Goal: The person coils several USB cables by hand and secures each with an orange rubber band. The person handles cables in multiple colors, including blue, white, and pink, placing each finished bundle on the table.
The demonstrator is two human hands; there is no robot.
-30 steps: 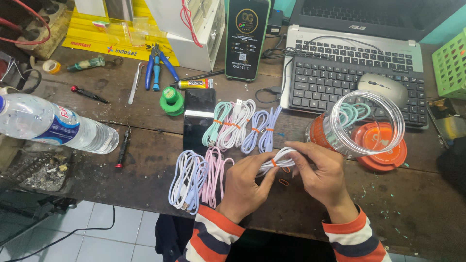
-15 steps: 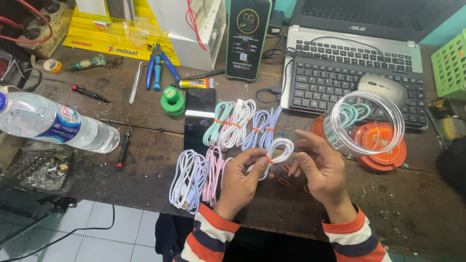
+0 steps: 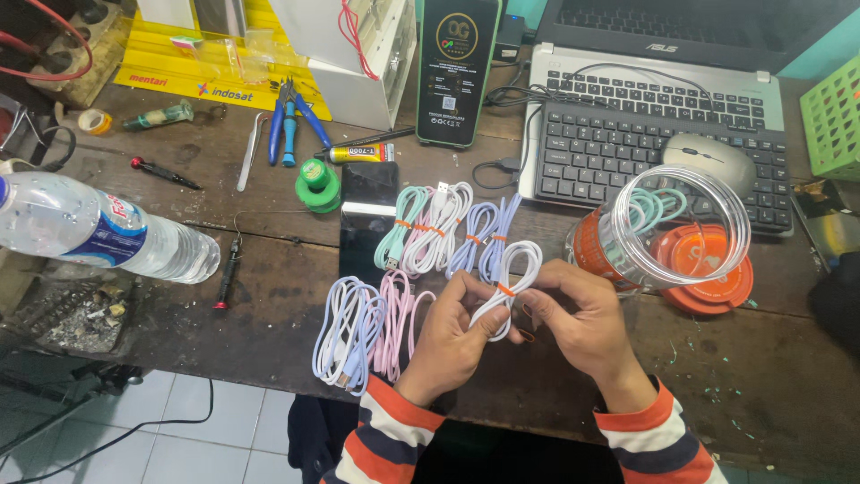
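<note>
Fingers of left hand [image 3: 451, 333] and right hand [image 3: 573, 318] pinch white cable coil [image 3: 508, 287].

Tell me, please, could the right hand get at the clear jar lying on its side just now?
Probably yes: the clear jar lies just beyond the right hand with nothing between, but that hand first has to release the white cable bundle.

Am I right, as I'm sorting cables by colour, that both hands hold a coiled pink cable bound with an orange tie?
Not quite: the head view shows the coiled cable is white, not pink. The left hand and right hand hold it together, bound by an orange tie.
</note>
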